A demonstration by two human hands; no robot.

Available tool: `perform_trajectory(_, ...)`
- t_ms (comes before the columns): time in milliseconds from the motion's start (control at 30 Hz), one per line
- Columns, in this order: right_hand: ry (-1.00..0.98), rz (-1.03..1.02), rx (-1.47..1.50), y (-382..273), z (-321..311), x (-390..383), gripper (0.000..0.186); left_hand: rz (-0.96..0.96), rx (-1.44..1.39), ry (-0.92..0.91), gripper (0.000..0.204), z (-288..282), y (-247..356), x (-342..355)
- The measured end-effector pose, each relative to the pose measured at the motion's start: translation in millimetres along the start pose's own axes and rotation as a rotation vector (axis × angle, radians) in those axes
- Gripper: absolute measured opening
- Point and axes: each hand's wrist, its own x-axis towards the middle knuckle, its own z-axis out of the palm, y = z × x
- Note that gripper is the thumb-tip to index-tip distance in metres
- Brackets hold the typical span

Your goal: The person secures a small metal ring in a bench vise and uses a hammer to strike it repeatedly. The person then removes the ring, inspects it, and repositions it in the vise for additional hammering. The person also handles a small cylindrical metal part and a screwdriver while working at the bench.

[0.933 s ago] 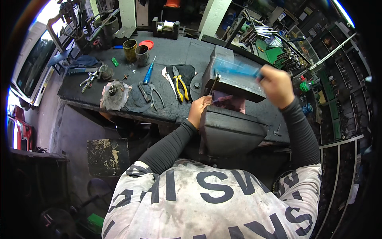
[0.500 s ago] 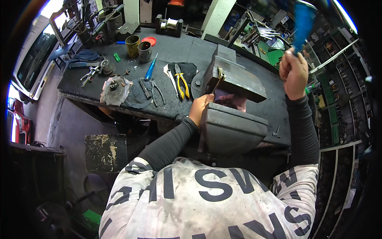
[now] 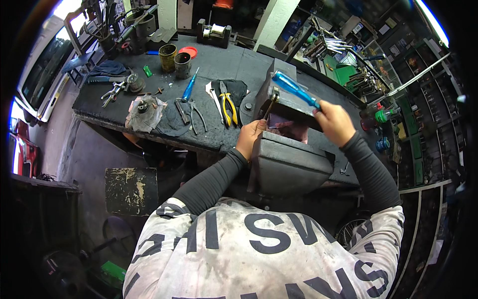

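Note:
My right hand is closed round the grip of a blue hammer, blurred, its far end above the back jaw of a large bench vise. At the left side of the jaws, my left hand pinches a thin brownish metal rod standing upright. The rod's top end lies close to the hammer's far end; whether they touch I cannot tell. Between the jaws lies a pinkish cloth, and what else is clamped there is hidden.
Left of the vise lie yellow-handled pliers, a wrench, grey pliers and a blue screwdriver. A round metal part rests on a rag. Two tins stand farther back. A small stool is below the bench.
My right hand has swung down and to the left with the blue hammer, from high at the right to over the vise. My left hand has stayed about where it was.

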Motion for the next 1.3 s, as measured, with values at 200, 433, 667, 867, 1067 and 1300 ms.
perform_trajectory(200,0.49,0.134,1.177,5,-50,16,0.021,0.038,0.093,0.025,0.052,2,16,-4)
perform_trajectory(433,0.464,-0.069,0.36,-2,-47,23,0.02,0.04,0.083,0.044,0.054,-1,-5,4)
perform_trajectory(667,0.115,-0.032,-0.124,-7,-8,4,0.026,0.002,-0.01,0.017,0.054,2,-5,3)
perform_trajectory(867,0.615,0.036,0.915,7,-51,15,0.026,0.035,0.148,0.023,0.055,4,16,-1)
perform_trajectory(1067,0.186,-0.054,0.076,9,-54,19,0.022,0.01,0.116,0.001,0.059,3,11,-1)
perform_trajectory(1300,0.156,-0.138,0.002,20,-11,2,0.014,0.046,0.109,-0.002,0.059,4,-2,4)
